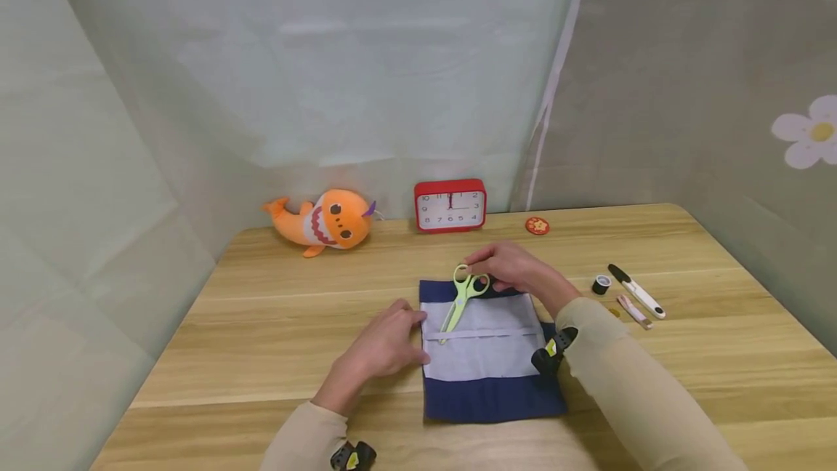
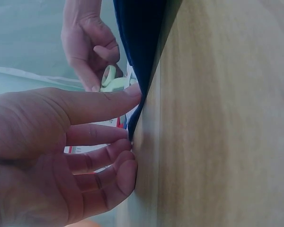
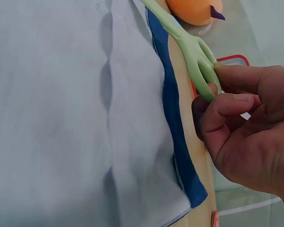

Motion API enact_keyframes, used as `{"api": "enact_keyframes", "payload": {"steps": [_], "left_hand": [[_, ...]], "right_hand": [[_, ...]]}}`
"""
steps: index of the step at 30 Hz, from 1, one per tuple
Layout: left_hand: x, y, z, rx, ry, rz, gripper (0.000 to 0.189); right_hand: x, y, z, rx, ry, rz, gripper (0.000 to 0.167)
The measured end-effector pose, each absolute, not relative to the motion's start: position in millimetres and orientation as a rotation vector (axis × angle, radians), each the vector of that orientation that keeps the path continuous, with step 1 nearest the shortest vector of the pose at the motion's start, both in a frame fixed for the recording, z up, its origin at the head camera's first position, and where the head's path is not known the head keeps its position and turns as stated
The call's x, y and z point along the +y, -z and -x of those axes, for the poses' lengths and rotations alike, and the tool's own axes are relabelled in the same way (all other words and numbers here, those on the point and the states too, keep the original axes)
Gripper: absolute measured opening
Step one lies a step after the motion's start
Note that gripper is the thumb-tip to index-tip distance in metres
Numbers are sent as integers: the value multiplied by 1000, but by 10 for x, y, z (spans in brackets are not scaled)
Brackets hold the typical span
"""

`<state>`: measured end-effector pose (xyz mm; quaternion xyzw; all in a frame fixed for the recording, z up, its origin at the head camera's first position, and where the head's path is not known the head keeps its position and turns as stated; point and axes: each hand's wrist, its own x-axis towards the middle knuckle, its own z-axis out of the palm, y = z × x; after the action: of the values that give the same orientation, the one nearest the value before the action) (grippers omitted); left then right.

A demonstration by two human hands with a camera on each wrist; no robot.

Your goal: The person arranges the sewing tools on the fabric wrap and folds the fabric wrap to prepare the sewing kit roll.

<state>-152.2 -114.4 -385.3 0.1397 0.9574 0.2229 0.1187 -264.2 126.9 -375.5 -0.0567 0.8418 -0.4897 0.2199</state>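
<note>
A navy cloth piece [image 1: 495, 402] with a pale grey lining [image 1: 480, 362] lies on the table, a narrow seam strip running across the lining. My right hand [image 1: 513, 266] pinches one finger loop of the light green scissors [image 1: 463, 295] at the cloth's far edge. The blades slant down to the left, their tip overlapping the seam strip in the head view. At the cloth's left edge, my left hand [image 1: 390, 340] touches the fabric with thumb and fingers spread apart. In the left wrist view, the thumb [image 2: 104, 101] presses the navy edge, with the other fingers beside it.
To the right lie a black thread spool [image 1: 601, 284], a white tool with a black end [image 1: 637, 291] and a small pinkish strip [image 1: 634, 312]. Along the back are an orange plush shark [image 1: 325, 220], a red clock [image 1: 450, 206] and a red round badge [image 1: 538, 225].
</note>
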Motion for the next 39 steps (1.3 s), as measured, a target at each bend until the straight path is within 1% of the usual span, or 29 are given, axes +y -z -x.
{"api": "enact_keyframes", "payload": {"steps": [3,9,22,29,32,36,39], "left_hand": [[-1142,3854,1531,2796,-656,-409,70],[-1144,3858,1528,2789,-675,-433,70],[-1146,3830,1526,2754,-678,-425,70],[-1159,3833,1536,2747,-685,-425,69],[-1166,3830,1528,2747,-695,-436,68],[-1172,3827,1520,2747,-707,-440,67],[-1176,3828,1514,2754,-709,-447,66]], "right_hand": [[1213,3735,2675,2316,1331,206,32],[1116,3716,2700,2323,1274,213,29],[841,3745,2645,2392,1142,338,21],[773,3755,2614,2437,1115,402,13],[774,3758,2604,2460,1074,460,14],[813,3724,2593,2489,997,541,21],[872,3702,2585,2516,938,548,25]]}}
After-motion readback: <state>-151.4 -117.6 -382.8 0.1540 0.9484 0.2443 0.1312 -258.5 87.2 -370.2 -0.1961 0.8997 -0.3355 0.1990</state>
